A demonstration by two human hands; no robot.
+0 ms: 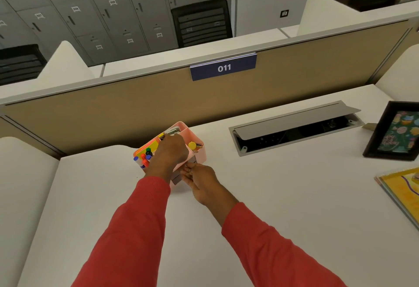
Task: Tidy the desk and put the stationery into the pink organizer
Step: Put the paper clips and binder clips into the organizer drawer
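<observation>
Reaching over the pink organizer, the left hand hangs above its middle compartments with fingers curled down toward a small grey item at the back; whether they actually pinch it I cannot tell, since the knuckles hide the tips. The right hand sits at the organizer's near wall, fingers pressed together around a grey piece low at the front, which looks like a drawer or a flat item, though that is unclear. The organizer stands on the white desk just in front of the tan partition, already holding markers on the left, yellow and orange sticky pads behind them, and a yellow-capped item on the right.

Judging from this, the tidying is nearly done and this is a last tuck-in. To do it well, the right hand should brace the base so the light box does not slide or tip while the left presses downward. Lower the item straight into its slot, not at a slant, so it clears the markers. Off to the right, a framed picture and a yellow book are well apart from the work
</observation>
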